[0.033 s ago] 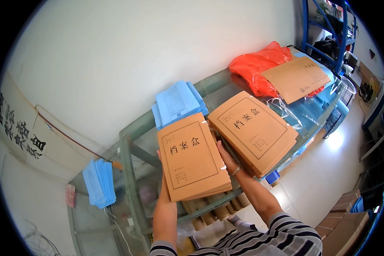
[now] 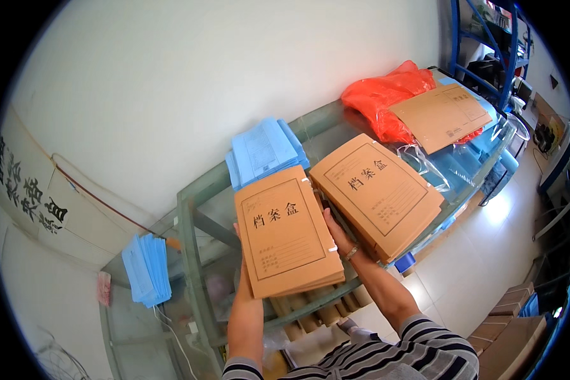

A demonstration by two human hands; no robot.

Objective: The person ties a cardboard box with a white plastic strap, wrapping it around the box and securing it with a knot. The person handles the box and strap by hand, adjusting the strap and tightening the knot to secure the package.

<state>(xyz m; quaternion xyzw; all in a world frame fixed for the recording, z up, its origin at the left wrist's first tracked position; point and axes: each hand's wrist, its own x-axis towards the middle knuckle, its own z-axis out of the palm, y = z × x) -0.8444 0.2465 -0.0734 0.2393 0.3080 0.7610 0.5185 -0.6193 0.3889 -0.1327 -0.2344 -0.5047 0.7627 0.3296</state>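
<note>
A stack of flat brown cardboard file boxes [image 2: 285, 235] with black print on top lies at the near side of the glass table, between my two hands. My left hand [image 2: 239, 253] holds the stack's left edge, its fingers mostly hidden. Along the right edge, my right hand [image 2: 337, 233] grips the same stack, with the thumb side showing and the other fingers out of sight beneath or behind it. Just right of that hand lies a second stack of brown file boxes [image 2: 377, 193], close to the first. Blue folders [image 2: 263, 152] lie behind the held stack.
The glass table [image 2: 190, 253] has a thick green edge. More blue folders [image 2: 147, 269] stand at the left. A red plastic bag [image 2: 383, 95] and a loose brown file box [image 2: 440, 117] lie at the far right. A blue metal rack [image 2: 506, 69] stands beyond; cartons [image 2: 513, 335] sit lower right.
</note>
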